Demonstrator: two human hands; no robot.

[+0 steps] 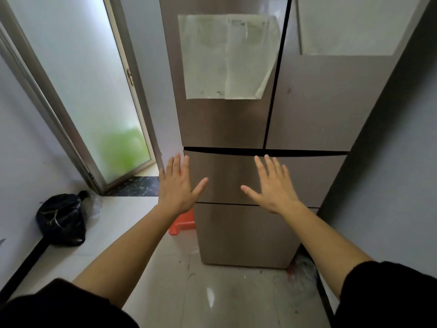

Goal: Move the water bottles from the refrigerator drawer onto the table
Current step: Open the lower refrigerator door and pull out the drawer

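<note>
A tall bronze-brown refrigerator (307, 102) fills the middle of the head view, with two upper doors and two drawers below. The upper drawer (227, 178) and the lower drawer (243, 235) are both closed. My left hand (178, 185) is held out flat in front of the upper drawer's left edge, fingers spread, holding nothing. My right hand (274, 183) is held out the same way before the drawer's middle, also empty. I cannot tell whether either hand touches the drawer. No water bottles and no table are in view.
Sheets of paper (227, 58) hang on the left upper door. A frosted glass door (94, 91) stands to the left. A black bag (62, 220) lies on the floor by the left wall. An orange stool (183, 224) sits beside the refrigerator's left side. A grey wall (390, 185) closes the right.
</note>
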